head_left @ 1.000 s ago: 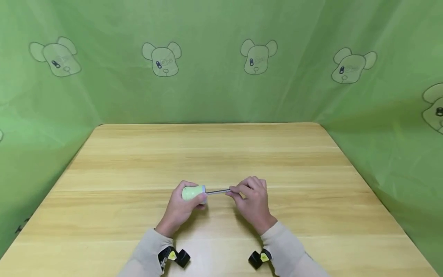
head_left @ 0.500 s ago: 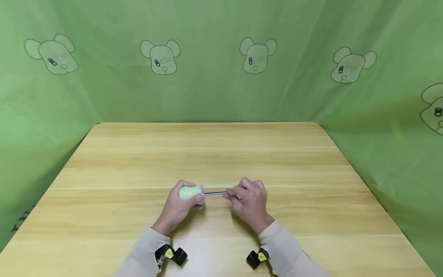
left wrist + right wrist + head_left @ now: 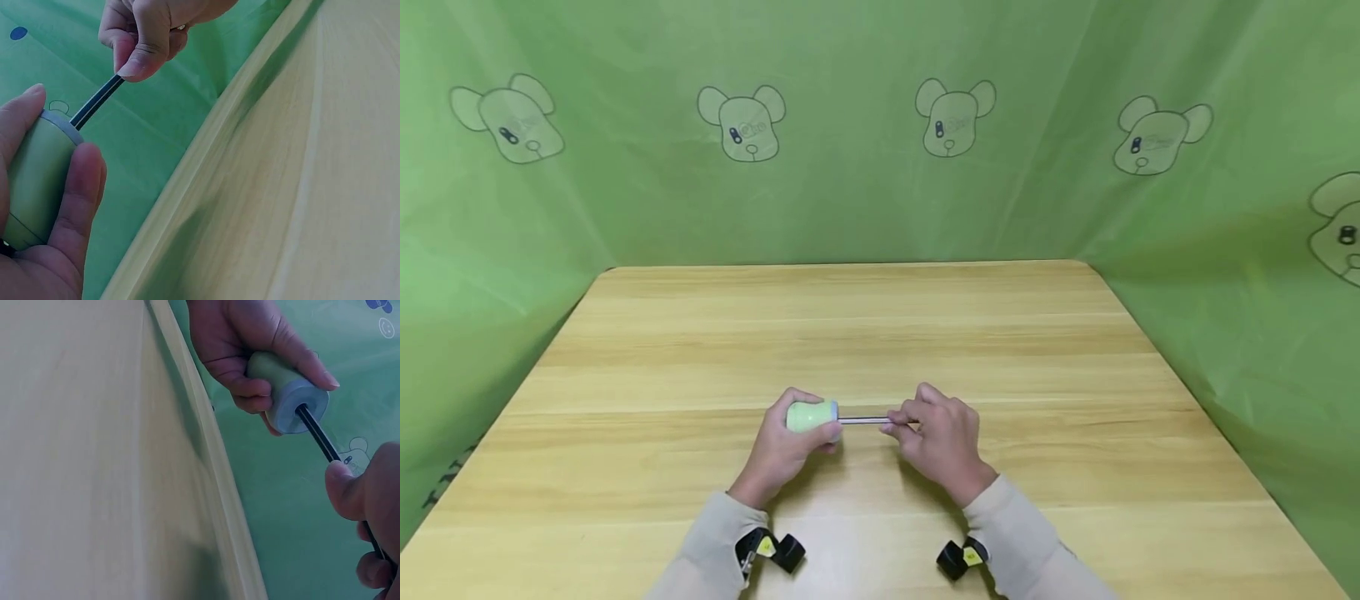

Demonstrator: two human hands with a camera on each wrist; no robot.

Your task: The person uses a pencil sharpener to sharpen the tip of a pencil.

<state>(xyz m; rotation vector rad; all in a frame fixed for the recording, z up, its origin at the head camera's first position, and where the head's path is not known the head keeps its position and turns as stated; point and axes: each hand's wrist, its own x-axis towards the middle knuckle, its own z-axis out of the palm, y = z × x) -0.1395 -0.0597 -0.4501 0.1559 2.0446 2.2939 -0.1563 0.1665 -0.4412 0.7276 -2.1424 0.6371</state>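
Observation:
My left hand (image 3: 777, 452) grips a light green, rounded pencil sharpener (image 3: 808, 416) with its thumb and fingers round the body. A bluish grey end face (image 3: 289, 412) with a round hole shows in the right wrist view. Into that hole runs a dark pencil (image 3: 862, 421) with pale shiny stripes along it. The pencil lies about level, pointing left, its tip hidden inside the sharpener. My right hand (image 3: 946, 442) pinches the pencil between thumb and fingers, a short way from the hole. The pencil's back end passes behind the right-hand fingers. Both hands are above the table.
A wood-grain table (image 3: 865, 333) lies under the hands. Green curtains (image 3: 850, 208) printed with pale bear heads hang behind it and at both sides. Each wrist wears a strap with a small black camera (image 3: 789, 553).
Both hands shift slightly left in the head view, sharpener and pencil still held. The right-hand fingers change posture a little, and the pencil's tilt levels out. The head view itself shifts slightly.

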